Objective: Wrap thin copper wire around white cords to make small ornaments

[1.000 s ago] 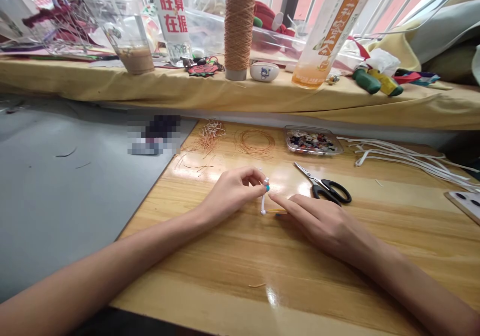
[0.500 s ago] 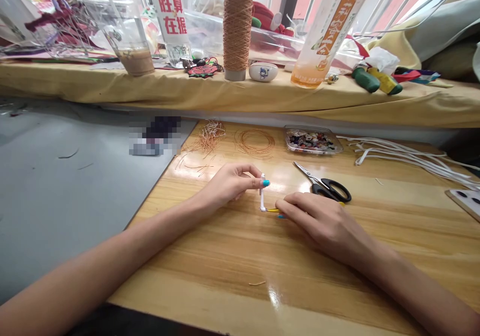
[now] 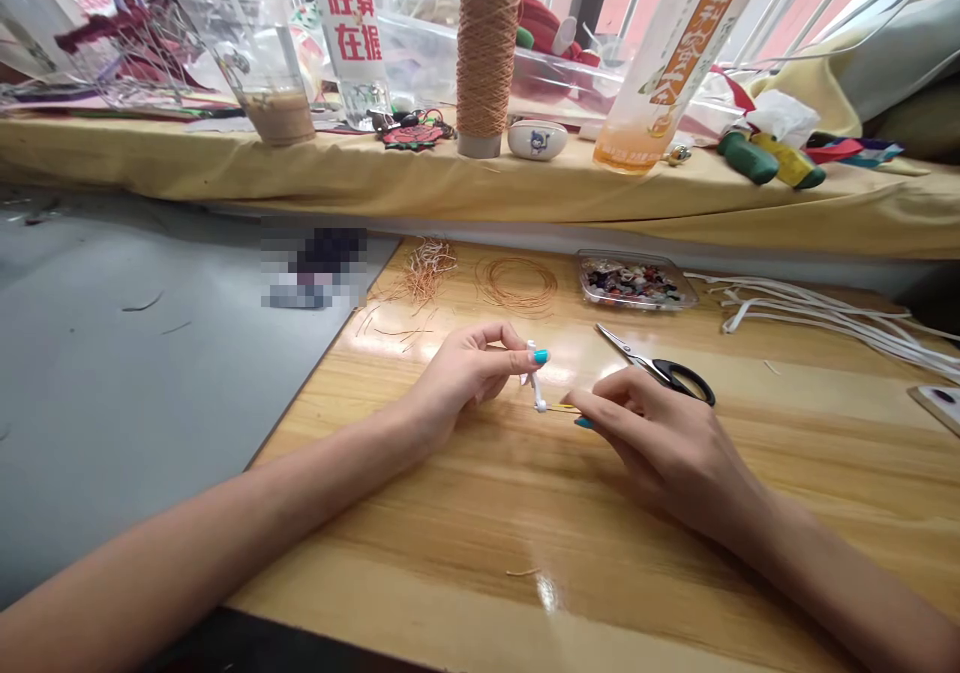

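Between thumb and fingers my left hand (image 3: 487, 363) pinches a white strip (image 3: 535, 389), which hangs down and ends in a small rounded bend or loop. My right hand (image 3: 652, 428) is closed round a thin tool with a yellow handle (image 3: 562, 408). Its slim metal-looking end meets the strip's lower end; whether it passes through cannot be made out. The rest of the tool is hidden by my fingers. Just behind my right hand lie black-handled scissors (image 3: 637, 355), blades apart and pointing away to the left.
Across the back of the wooden table (image 3: 420, 553) lie a pile of cut threads (image 3: 429, 268), a coil of orange-brown thread (image 3: 517, 283), a clear box of beads (image 3: 634, 281) and several white strips (image 3: 817, 308). A large thread spool (image 3: 487, 53) and drinks stand on the cloth-covered ledge (image 3: 375, 178).
The strip's lower end and the tool tip have risen slightly and shifted right. My right hand has moved a little right, its fingers more raised. The whole view has shifted slightly.
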The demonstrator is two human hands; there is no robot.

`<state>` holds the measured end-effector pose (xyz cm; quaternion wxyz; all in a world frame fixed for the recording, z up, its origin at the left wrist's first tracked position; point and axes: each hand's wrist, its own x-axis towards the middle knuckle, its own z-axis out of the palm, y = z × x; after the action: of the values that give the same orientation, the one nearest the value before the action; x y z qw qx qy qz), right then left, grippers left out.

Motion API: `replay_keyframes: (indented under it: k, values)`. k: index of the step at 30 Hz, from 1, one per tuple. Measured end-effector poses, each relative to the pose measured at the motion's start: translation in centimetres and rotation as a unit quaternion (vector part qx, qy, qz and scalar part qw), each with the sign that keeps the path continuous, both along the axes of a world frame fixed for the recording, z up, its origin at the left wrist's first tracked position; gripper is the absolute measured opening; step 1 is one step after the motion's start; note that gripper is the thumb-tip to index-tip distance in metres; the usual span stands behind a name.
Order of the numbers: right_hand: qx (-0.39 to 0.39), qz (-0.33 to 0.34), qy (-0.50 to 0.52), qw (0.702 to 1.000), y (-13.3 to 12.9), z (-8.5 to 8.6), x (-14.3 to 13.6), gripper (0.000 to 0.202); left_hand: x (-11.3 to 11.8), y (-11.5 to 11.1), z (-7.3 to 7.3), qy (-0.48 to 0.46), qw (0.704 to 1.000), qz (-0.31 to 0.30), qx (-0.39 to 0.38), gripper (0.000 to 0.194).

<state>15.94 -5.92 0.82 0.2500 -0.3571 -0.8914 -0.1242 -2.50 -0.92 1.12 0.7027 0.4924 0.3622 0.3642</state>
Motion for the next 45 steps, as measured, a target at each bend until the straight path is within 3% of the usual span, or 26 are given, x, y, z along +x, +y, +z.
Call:
replay_keyframes:
  k: [10, 15, 19, 29, 36, 45]
  values:
    - [0.069, 0.061, -0.015, 0.996, -0.1, 0.2, 0.4, 0.026, 0.4, -0.9, 0.1, 0.007, 1.0, 0.005, 0.006, 0.027]
    - [0.099, 0.032, -0.054, 0.993, -0.1, 0.5, 0.2, 0.025, 0.4, -0.8, 0.1, 0.024, 1.0, 0.003, 0.008, 0.029]
    - [0.085, -0.014, -0.057, 0.995, -0.1, 0.4, 0.2, 0.017, 0.4, -0.7, 0.1, 0.04, 0.999, 0.007, 0.01, 0.03]
    - [0.062, 0.037, -0.06, 0.996, 0.1, 0.5, 0.4, 0.023, 0.4, -0.9, -0.1, 0.045, 0.999, -0.001, 0.03, 0.028]
    - [-0.004, -0.02, -0.02, 1.0, 0.2, 0.1, 0.2, 0.024, 0.4, -0.9, -0.2, 0.049, 0.998, -0.001, 0.033, 0.029]
    - [-0.017, -0.002, 0.022, 1.0, 0.2, -0.5, 0.3, 0.021, 0.2, -0.7, -0.4, 0.074, 0.996, -0.019, 0.046, 0.031]
